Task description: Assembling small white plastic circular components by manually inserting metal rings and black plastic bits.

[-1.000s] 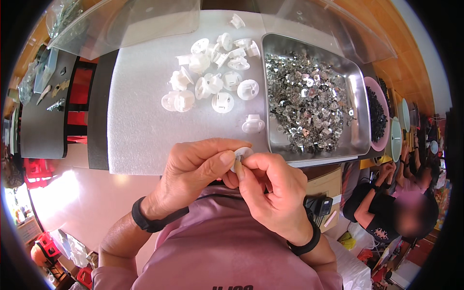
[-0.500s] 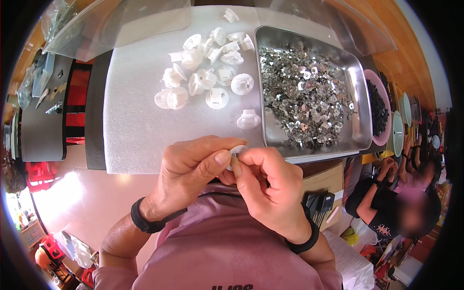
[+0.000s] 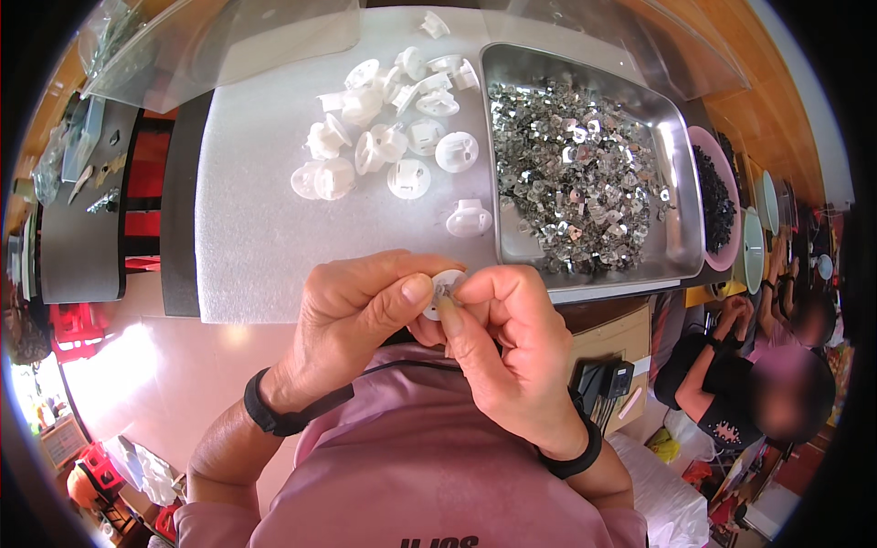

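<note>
Close to my body, just off the table's front edge, my left hand pinches a round white plastic fitting between thumb and fingers. My right hand meets it from the other side, thumb and forefinger pressed on the fitting's face; any small part under the thumb is hidden. Several similar white plastic fittings lie loosely grouped on a white foam sheet beyond my hands. One single fitting sits nearer, beside a metal tray full of small shiny metal clips.
A pink basin of dark small parts stands right of the tray, with green bowls beyond. Clear plastic sheets rise at the back. Co-workers sit at the right. A cardboard box holds a black device.
The white fitting has tilted so that more of its flat round face shows. Both hands stay close together in nearly the same place, with my right fingers shifted slightly.
</note>
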Demonstrator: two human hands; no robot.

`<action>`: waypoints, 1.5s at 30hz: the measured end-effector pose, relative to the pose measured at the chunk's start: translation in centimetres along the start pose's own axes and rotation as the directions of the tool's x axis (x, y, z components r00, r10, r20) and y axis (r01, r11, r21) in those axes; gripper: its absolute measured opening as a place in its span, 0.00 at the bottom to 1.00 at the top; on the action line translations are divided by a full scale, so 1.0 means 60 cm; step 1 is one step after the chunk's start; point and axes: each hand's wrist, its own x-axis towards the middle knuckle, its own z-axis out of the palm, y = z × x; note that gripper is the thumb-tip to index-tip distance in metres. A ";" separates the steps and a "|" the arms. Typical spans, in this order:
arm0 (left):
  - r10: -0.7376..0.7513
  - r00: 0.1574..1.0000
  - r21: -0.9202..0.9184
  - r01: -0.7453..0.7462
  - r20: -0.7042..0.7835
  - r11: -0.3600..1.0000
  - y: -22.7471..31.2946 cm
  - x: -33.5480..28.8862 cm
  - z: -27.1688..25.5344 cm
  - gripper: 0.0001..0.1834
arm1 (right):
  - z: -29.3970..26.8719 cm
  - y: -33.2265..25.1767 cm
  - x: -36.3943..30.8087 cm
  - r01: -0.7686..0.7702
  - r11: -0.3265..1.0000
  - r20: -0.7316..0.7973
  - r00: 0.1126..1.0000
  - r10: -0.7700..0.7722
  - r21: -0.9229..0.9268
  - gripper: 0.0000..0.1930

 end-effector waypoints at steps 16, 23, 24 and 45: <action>0.028 0.999 0.051 -0.027 -0.019 0.998 -0.006 0.000 -0.002 0.20 | -0.001 -0.009 0.005 -0.149 0.975 0.044 0.989 0.143 0.166 0.06; 0.051 0.998 0.072 -0.048 -0.043 0.996 -0.009 0.000 0.003 0.18 | -0.001 -0.002 0.006 -0.134 0.984 0.033 0.991 0.131 0.114 0.05; 0.042 0.998 0.075 -0.038 -0.054 0.996 -0.008 0.000 0.005 0.18 | -0.001 -0.002 0.006 -0.140 0.986 0.025 0.990 0.138 0.095 0.05; -0.026 1.000 -0.116 0.028 0.016 0.993 0.001 -0.003 -0.015 0.23 | -0.009 -0.013 -0.014 -0.205 0.948 0.085 0.978 0.189 0.243 0.25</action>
